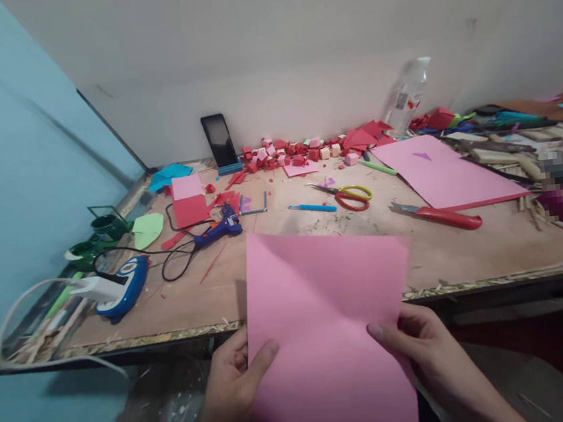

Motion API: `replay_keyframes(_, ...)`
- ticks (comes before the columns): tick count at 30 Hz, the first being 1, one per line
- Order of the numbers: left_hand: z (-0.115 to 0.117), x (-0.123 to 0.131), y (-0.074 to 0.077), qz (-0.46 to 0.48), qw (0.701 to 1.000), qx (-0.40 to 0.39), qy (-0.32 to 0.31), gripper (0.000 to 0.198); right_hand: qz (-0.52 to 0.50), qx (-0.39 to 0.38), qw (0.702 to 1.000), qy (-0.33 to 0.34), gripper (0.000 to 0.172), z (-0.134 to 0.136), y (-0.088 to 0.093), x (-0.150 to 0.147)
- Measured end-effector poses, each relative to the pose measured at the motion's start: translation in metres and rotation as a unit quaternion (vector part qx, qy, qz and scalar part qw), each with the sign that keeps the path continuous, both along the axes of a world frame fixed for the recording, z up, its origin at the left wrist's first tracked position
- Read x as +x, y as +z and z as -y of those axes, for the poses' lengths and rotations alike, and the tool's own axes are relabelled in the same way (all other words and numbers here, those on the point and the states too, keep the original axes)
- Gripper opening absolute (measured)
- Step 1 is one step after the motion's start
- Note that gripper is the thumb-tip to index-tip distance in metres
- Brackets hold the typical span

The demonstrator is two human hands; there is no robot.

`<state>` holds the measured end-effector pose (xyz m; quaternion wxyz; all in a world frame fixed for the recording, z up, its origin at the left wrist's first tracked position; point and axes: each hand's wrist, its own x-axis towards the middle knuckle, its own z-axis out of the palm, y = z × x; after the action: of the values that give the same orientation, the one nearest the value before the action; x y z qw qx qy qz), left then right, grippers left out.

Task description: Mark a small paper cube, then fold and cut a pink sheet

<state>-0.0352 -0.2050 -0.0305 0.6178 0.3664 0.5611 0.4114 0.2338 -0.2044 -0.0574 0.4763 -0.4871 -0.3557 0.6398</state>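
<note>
I hold a pink paper sheet (326, 320) upright in front of the table edge, with a faint diagonal crease across it. My left hand (233, 377) grips its lower left edge, thumb on the front. My right hand (421, 350) grips its lower right edge, thumb pressed on the face. Both hands are closed on the sheet.
On the wooden table (467, 252) lie a blue glue gun (218, 230), red-and-yellow scissors (353, 197), a red utility knife (440, 216), a blue pen (312, 208), a large pink sheet (443, 174), several red and pink small cubes (295, 152), a phone (220, 143), a plastic bottle (408, 97) and a power strip (121, 288).
</note>
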Motion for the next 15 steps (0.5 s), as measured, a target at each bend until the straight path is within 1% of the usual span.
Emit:
replay_keyframes(1,0.001,0.000,-0.001,0.008,1.000,-0.001,-0.006,0.064,0.034,0.019,0.999,-0.015,0.036,0.001,0.000,0.000)
replay_keyframes(2,0.001,0.000,-0.002,0.016,1.000,0.001,-0.008,0.063,0.088,0.051,0.994,-0.029,0.032,0.001,0.000,0.001)
replay_keyframes(3,0.002,0.002,-0.003,0.022,1.000,0.005,-0.004,0.063,0.153,0.100,0.982,-0.039,0.028,0.002,0.001,0.003)
replay_keyframes(4,0.003,0.003,-0.004,0.026,1.000,0.013,0.006,0.062,0.218,0.164,0.961,-0.043,0.022,0.002,0.001,0.006)
replay_keyframes(5,0.003,0.005,-0.003,0.030,0.999,0.022,0.016,0.062,0.275,0.239,0.930,-0.037,0.020,0.002,0.002,0.008)
replay_keyframes(6,0.004,0.008,-0.003,0.032,0.999,0.033,0.029,0.063,0.319,0.317,0.893,-0.024,0.029,0.001,0.003,0.010)
replay_keyframes(7,0.005,0.010,-0.002,0.033,0.998,0.041,0.041,0.063,0.349,0.390,0.852,-0.007,0.044,0.001,0.004,0.012)
replay_keyframes(8,0.006,0.012,0.000,0.035,0.997,0.047,0.053,0.063,0.369,0.451,0.813,0.011,0.057,0.001,0.005,0.013)
replay_keyframes(9,0.008,0.014,0.002,0.039,0.996,0.051,0.064,0.064,0.388,0.495,0.777,0.028,0.067,0.000,0.005,0.013)
replay_keyframes(10,0.009,0.015,0.004,0.044,0.995,0.055,0.073,0.065,0.408,0.524,0.747,0.039,0.074,0.000,0.004,0.012)
replay_keyframes(11,0.011,0.016,0.007,0.053,0.994,0.058,0.076,0.069,0.429,0.539,0.723,0.046,0.078,0.000,0.002,0.011)
replay_keyframes(12,0.012,0.017,0.009,0.066,0.993,0.058,0.072,0.075,0.451,0.541,0.708,0.053,0.081,0.001,0.001,0.009)
replay_keyframes(13,0.013,0.017,0.011,0.082,0.993,0.055,0.058,0.082,0.468,0.537,0.699,0.060,0.083,0.001,-0.001,0.008)
replay_keyframes(14,0.014,0.018,0.013,0.098,0.993,0.050,0.039,0.089,0.477,0.530,0.698,0.063,0.084,0.002,-0.002,0.006)
replay_keyframes(15,0.015,0.019,0.016,0.111,0.993,0.045,0.020,0.095,0.478,0.521,0.704,0.064,0.084,0.003,-0.003,0.005)
